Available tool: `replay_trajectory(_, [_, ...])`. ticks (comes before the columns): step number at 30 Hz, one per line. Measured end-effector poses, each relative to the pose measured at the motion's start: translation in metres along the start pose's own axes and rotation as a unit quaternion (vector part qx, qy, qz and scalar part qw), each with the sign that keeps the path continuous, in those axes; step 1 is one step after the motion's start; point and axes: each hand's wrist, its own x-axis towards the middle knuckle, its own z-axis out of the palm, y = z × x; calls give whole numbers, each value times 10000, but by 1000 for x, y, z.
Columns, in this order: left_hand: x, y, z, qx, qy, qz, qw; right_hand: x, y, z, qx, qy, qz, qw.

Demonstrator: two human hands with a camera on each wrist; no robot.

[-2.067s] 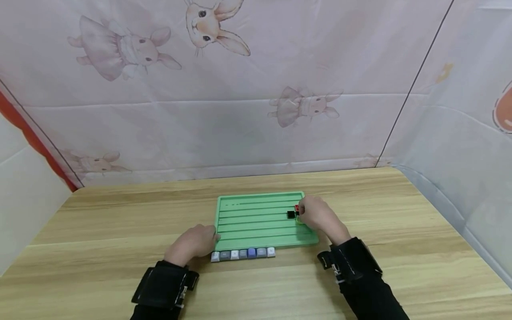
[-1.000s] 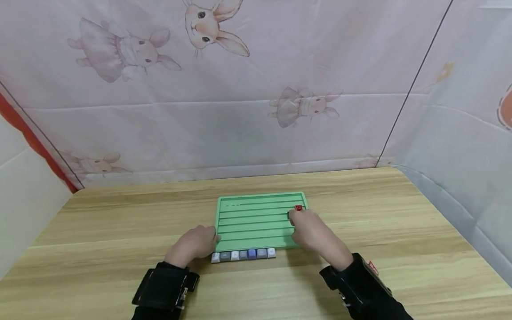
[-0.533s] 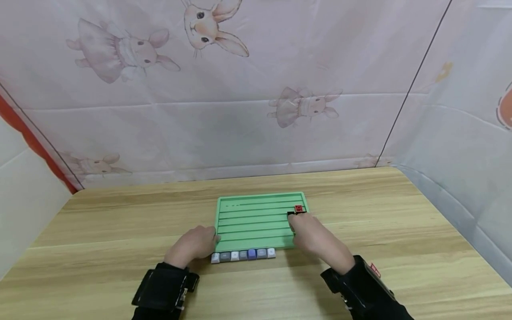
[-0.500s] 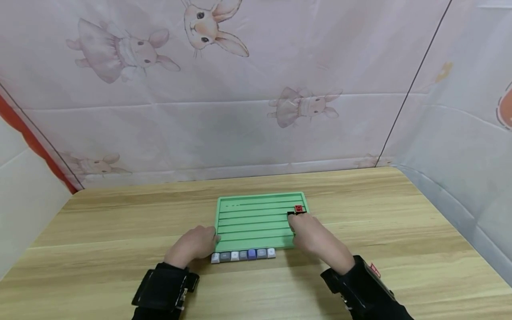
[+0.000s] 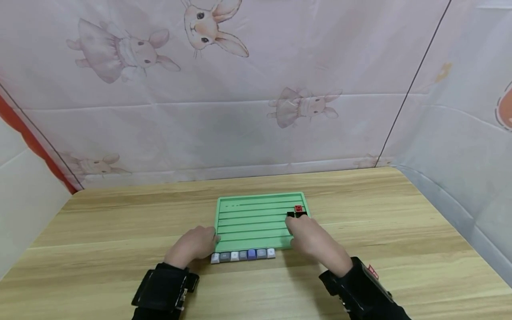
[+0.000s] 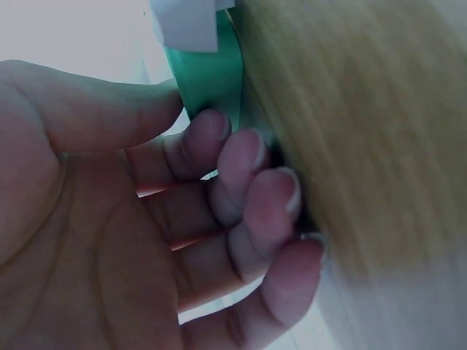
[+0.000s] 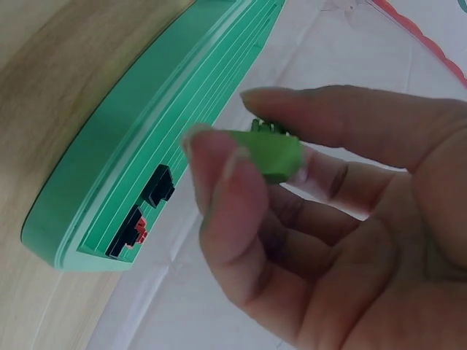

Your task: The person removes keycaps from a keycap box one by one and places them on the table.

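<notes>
Pinching green block (image 7: 277, 156), gripping green tray (image 5: 250, 224); keycaps (image 5: 243, 255) alongside

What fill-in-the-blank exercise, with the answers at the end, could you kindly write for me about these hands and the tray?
1. The right hand pinches a small piece whose colour is ____.
2. The left hand grips the tray at the person's own ____ side.
3. In the head view, the row along the tray's near edge shows ____ pieces.
4. On the tray, close to the black pieces, lies another piece coloured ____.

Missing words: green; left; seven; red.
</notes>
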Motion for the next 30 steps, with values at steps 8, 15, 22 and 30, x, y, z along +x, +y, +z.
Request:
replay_trajectory(8, [-1, 0, 1, -23, 12, -8, 10000, -3, -1, 1, 6, 160, -203, 9997])
replay_trajectory(15, [-1, 1, 0, -17, 43, 33, 10000, -3, -3, 2, 25, 297, -499, 9983])
replay_trajectory(22, [-1, 1, 1, -21, 72, 102, 9999, -3, -5, 0, 36, 143, -322, 9994])
replay_trajectory(30, [0, 0, 2, 46, 81, 147, 9998, -5, -6, -1, 118, 11, -186, 9998])
